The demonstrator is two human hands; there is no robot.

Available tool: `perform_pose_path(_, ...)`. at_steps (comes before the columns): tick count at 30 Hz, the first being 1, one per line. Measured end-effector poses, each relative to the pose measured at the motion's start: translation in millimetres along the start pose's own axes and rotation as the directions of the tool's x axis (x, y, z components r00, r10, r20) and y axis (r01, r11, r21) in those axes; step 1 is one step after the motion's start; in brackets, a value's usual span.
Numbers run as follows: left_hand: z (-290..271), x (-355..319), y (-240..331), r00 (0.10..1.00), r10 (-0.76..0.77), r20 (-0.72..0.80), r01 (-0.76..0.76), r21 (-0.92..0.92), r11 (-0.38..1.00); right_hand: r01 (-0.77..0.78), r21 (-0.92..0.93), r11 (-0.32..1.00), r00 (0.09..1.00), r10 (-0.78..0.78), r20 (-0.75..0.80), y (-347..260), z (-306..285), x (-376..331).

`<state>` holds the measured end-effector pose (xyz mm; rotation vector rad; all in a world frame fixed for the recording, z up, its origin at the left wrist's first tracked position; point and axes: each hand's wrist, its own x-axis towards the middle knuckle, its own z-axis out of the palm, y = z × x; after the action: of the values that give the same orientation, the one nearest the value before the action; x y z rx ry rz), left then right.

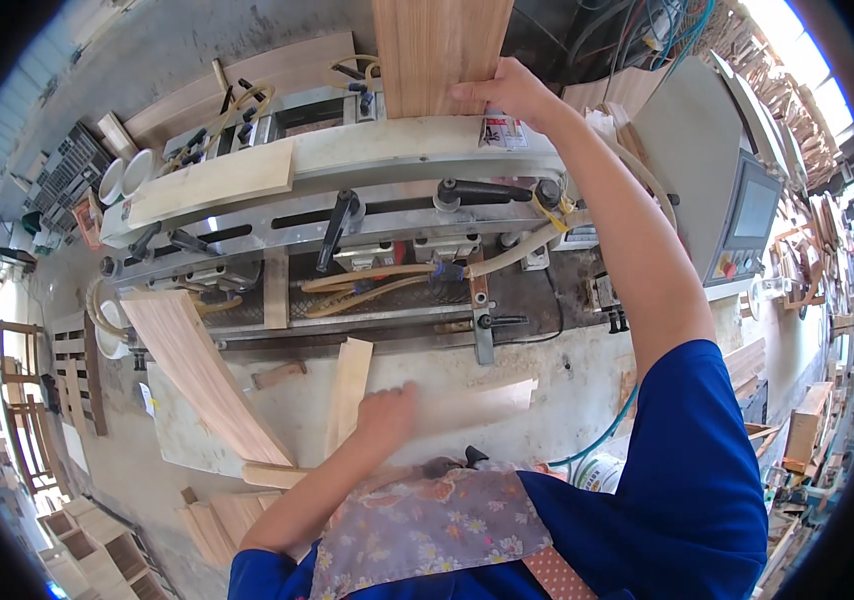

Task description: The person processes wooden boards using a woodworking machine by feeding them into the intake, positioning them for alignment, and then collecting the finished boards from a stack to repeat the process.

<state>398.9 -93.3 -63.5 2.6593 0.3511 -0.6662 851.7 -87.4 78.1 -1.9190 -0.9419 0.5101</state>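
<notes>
Right hand: at the far side of the machine, the hand (512,92) is closed on the near right corner of the wide board, thumb laid over its face; the other fingers are mostly hidden.
Wide board: the brown, straight-grained board (442,55) runs out of the top of the view; its near end overlaps the machine's pale beam (427,140), and I cannot tell if they touch.
Left hand: low and in front of the body, the hand (387,412) is blurred, its fingers seemingly curled; I cannot tell how far, or whether it has hold of anything.
Beside the left hand: a narrow pale strip (350,375) just to its left; a blurred pale wood piece (492,400) to its right.
Beam, left part: a flat pale plank (212,190) lies along it.
Machine front: black clamp levers (339,230) below the beam; yellowish hoses (377,272) below those.
Left of the machine: a long board (207,375) slants toward the person.
Far right: a grey control cabinet (692,150) with a screen (755,200).
Clothing: blue sleeves (697,450); a flowered apron (427,525).
</notes>
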Motion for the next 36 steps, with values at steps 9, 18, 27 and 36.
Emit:
perform_pose_path(9,-197.5,-80.4,-20.4,0.965,-0.057,-0.257,-0.11,-0.589,0.8,-0.019,0.031,0.999,1.0,0.019,0.008,-10.9,-2.6,-9.7)
perform_pose_path(18,-431.9,-121.0,23.9,0.205,0.044,-0.978,-0.369,-0.035,0.929,-0.049,0.002,0.999,0.999,0.049,-0.009,-26.9,-2.5,-19.0)
perform_pose_path(27,-468.8,71.3,-44.3,0.692,0.297,-0.658,-0.405,-0.013,0.914,-0.039,0.102,0.994,0.998,0.035,0.043,-13.5,-5.6,-12.5)
perform_pose_path(36,-416.3,184.5,-77.2,0.898,0.316,-0.307,-0.408,-0.304,0.861,-0.001,0.216,0.976,1.0,-0.005,0.029,-13.8,-0.6,-14.2)
